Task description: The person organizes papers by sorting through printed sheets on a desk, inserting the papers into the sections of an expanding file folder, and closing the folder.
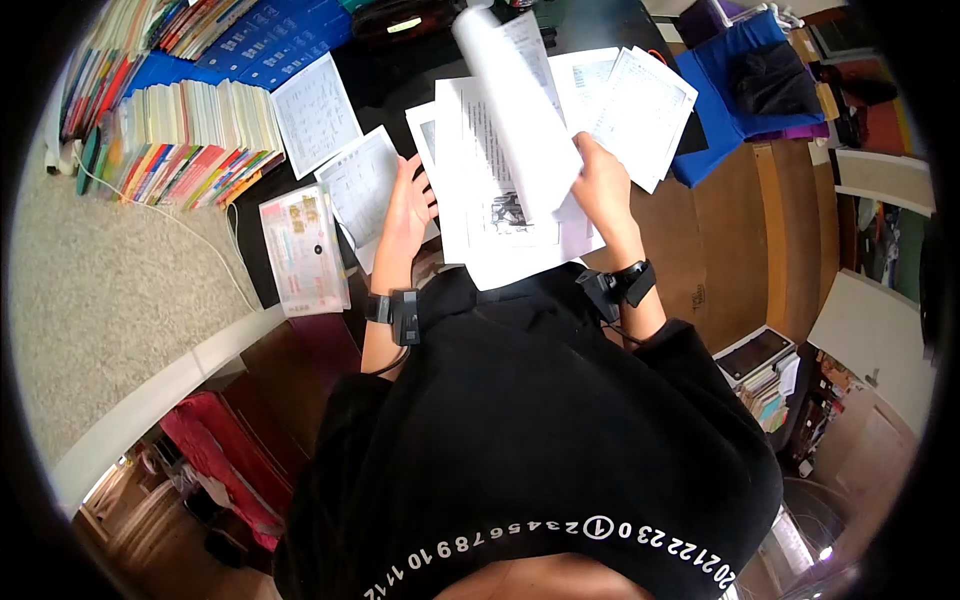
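My right hand (604,188) is closed on the right edge of a sheet of paper (525,120), which is curled up and blurred at its top. Under that sheet lie printed pages (485,255) with text and a small dark picture, close to my body. On the left side, my left hand (408,212) is open, its fingers apart beside the left edge of the pages. Whether its fingertips touch the paper I cannot tell. Handwritten sheets (362,185) lie just left of that hand. More sheets (640,115) rest to the right of my right hand.
A row of books (195,135) stands at the left, with blue boxes or folders (275,50) behind it. A clear plastic document pouch (303,250) lies at the desk's left edge. A blue chair (715,100) with dark cloth on it stands at the right.
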Demonstrator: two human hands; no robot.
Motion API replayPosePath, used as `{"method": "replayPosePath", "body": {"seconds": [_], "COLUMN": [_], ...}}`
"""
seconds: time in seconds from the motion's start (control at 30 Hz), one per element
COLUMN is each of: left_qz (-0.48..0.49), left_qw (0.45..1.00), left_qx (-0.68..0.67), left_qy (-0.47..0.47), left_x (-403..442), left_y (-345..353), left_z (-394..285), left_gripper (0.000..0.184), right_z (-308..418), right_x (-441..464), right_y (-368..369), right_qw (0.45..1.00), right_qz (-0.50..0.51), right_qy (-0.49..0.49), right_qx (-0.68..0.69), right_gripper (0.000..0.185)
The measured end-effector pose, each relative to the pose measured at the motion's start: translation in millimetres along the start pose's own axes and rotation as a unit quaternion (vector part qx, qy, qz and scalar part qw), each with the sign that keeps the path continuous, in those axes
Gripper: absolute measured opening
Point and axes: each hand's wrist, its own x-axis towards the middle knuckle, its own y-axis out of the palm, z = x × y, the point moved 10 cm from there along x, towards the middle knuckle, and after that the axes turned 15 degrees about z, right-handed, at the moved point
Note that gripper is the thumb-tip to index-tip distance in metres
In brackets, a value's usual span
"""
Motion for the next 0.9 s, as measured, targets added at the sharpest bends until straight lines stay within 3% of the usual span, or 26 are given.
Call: {"method": "replayPosePath", "body": {"seconds": [0.13, 0.3, 0.4, 0.6, 0.63, 0.73, 0.77, 0.9], "left_qz": [-0.017, -0.018, -0.024, -0.018, -0.01, 0.017, 0.029, 0.058], "left_qw": [1.0, 0.991, 0.998, 0.994, 0.993, 0.992, 0.991, 0.987], "left_qx": [-0.002, -0.103, -0.04, 0.021, 0.014, 0.007, 0.014, 0.065], "left_qy": [0.012, 0.08, 0.047, 0.109, 0.113, 0.123, 0.126, 0.134], "left_x": [-6, -5, -6, 1, 1, -2, -2, -5], "left_y": [-4, 0, 9, 35, 40, 56, 60, 74], "left_z": [-10, -29, -39, -72, -78, -94, -98, -108], "left_gripper": [0.079, 0.058, 0.051, 0.048, 0.047, 0.046, 0.045, 0.046], "right_z": [5, 1, 5, 24, 21, 30, 38, 53], "right_x": [8, 20, 23, 6, 4, -8, -11, -19], "right_y": [-11, -20, -24, -49, -48, -55, -58, -68], "right_qw": [0.996, 0.958, 0.928, 0.873, 0.865, 0.837, 0.829, 0.828], "right_qz": [0.004, 0.012, 0.053, 0.063, 0.081, 0.073, 0.087, 0.052], "right_qy": [-0.031, -0.106, -0.118, -0.161, -0.152, -0.148, -0.167, -0.165], "right_qx": [0.089, 0.266, 0.349, 0.456, 0.472, 0.522, 0.526, 0.533], "right_gripper": [0.014, 0.012, 0.009, 0.02, 0.035, 0.056, 0.078, 0.09]}}
